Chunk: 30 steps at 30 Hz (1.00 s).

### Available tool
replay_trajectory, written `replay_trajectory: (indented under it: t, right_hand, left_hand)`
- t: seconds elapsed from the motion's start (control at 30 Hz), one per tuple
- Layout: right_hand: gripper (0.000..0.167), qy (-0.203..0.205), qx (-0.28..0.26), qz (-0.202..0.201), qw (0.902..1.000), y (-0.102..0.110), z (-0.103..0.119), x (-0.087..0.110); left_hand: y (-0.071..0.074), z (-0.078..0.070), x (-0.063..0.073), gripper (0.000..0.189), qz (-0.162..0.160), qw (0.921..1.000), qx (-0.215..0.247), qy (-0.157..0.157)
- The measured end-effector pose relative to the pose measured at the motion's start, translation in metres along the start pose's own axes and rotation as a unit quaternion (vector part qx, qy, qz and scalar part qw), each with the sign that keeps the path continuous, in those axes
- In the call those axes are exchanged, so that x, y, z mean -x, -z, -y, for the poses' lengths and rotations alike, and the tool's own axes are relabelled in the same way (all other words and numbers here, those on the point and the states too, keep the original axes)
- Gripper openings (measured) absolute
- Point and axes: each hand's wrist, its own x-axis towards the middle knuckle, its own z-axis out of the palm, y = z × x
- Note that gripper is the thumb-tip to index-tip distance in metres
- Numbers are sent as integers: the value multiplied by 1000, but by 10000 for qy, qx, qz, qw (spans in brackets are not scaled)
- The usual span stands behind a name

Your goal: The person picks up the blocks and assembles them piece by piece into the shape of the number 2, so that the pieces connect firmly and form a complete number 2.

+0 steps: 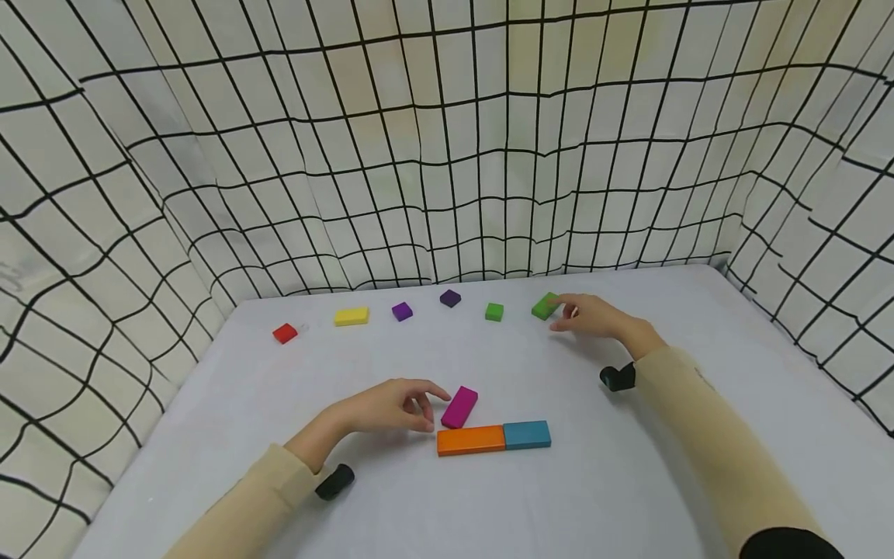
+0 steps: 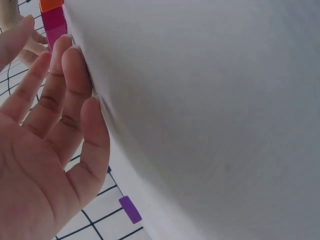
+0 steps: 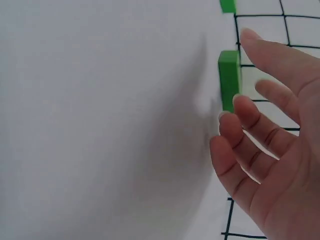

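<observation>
My left hand [image 1: 394, 405] rests low over the table with relaxed fingers, its index fingertip close beside a magenta block [image 1: 459, 407]. That block lies at a slant, its near end against an orange block [image 1: 471, 440]. A blue block [image 1: 527, 435] sits end to end with the orange one. Farther back, my right hand [image 1: 592, 316] reaches to a longer green block [image 1: 545, 306], fingertips right at its side. In the right wrist view the thumb stands apart from the loosely bent fingers, and the green block [image 3: 229, 80] shows beyond them, not pinched.
Along the back of the white table [image 1: 377, 512] lie a red block [image 1: 285, 333], a yellow block [image 1: 351, 316], a purple block [image 1: 401, 311], a dark purple block [image 1: 450, 298] and a small green block [image 1: 494, 312]. White walls with a black grid [image 1: 447, 163] enclose the table's back and sides.
</observation>
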Motion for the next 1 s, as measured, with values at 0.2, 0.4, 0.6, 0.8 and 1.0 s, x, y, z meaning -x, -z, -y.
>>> replay_trajectory:
  t: [0.2,0.4,0.6,0.8,1.0]
  right_hand:
    - [81,-609,47,112,9981,-2,-8,-21]
    - [85,-786,58,129,9968,-3,-4,-30]
    - [83,-926,221,119,9954,-4,-5,-34]
    - [81,-901,235,-12,9957,-6,-6,-36]
    - [80,-885,191,-73,9959,-7,-7,-37]
  left_hand:
    - [-1,-2,-1,43,44,10000,-29,50]
    - [-1,-3,-3,43,43,9999,-61,74]
    - [-1,-2,-4,46,71,9998,-128,96]
    - [-3,-4,-6,48,43,9995,-285,97]
    - [-6,-5,-5,50,20,9994,-330,124]
